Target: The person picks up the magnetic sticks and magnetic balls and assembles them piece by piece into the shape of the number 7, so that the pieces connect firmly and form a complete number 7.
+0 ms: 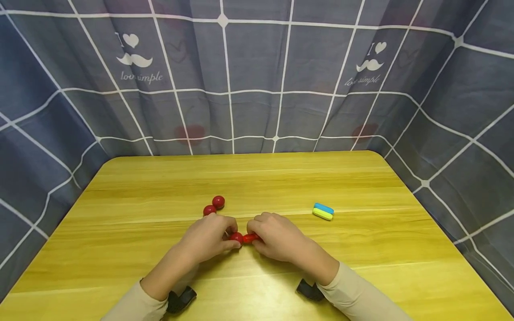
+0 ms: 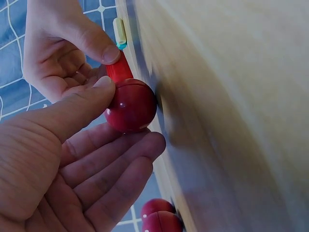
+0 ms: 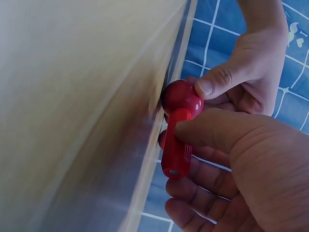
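Observation:
On the wooden table (image 1: 160,187) my two hands meet over a red ball (image 1: 236,237) joined to a short red stick (image 1: 250,238). My left hand (image 1: 213,236) pinches the ball (image 2: 131,105) between thumb and fingers. My right hand (image 1: 273,236) pinches the stick (image 3: 175,147) under its thumb, the ball (image 3: 181,96) at the stick's far end. Two more red balls (image 1: 214,206) lie touching each other just beyond my left hand.
A small blue and yellow-green piece (image 1: 323,211) lies on the table to the right of my hands. A grey checked cloth (image 1: 257,80) hangs around the back and both sides of the table. Black wrist straps (image 1: 181,299) rest near the front edge.

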Available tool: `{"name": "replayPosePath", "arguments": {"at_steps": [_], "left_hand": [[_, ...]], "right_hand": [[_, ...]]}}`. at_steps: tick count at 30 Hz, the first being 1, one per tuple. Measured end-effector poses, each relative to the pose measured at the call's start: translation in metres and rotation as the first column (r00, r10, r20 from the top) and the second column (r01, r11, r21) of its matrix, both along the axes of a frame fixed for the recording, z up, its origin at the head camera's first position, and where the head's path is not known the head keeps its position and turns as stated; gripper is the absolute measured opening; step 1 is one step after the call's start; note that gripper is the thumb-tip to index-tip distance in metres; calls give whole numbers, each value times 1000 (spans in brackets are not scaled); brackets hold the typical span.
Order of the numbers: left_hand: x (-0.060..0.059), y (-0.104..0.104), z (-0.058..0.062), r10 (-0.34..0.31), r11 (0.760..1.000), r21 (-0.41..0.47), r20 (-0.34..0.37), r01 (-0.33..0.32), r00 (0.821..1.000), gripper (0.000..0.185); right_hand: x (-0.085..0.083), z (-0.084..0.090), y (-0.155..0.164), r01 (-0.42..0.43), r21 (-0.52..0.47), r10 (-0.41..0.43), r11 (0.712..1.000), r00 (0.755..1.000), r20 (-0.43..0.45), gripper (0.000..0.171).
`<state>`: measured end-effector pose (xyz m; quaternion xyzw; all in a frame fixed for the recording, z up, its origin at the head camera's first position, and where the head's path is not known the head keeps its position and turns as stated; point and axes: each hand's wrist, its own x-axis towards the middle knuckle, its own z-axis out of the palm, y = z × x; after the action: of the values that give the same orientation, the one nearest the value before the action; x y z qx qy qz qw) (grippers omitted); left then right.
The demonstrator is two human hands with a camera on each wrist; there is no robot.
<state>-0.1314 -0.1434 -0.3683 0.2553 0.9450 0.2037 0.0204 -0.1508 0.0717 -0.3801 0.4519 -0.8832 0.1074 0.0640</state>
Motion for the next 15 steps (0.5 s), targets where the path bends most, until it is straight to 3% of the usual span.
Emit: {"name": "replayPosePath", "arguments": {"at_steps": [15], "left_hand": [[1,1,0,-1,1000,-1,13,1,1000,23]], "right_hand": [[0,-1,0,0,-3,1,1000,1000,18,14]]}}
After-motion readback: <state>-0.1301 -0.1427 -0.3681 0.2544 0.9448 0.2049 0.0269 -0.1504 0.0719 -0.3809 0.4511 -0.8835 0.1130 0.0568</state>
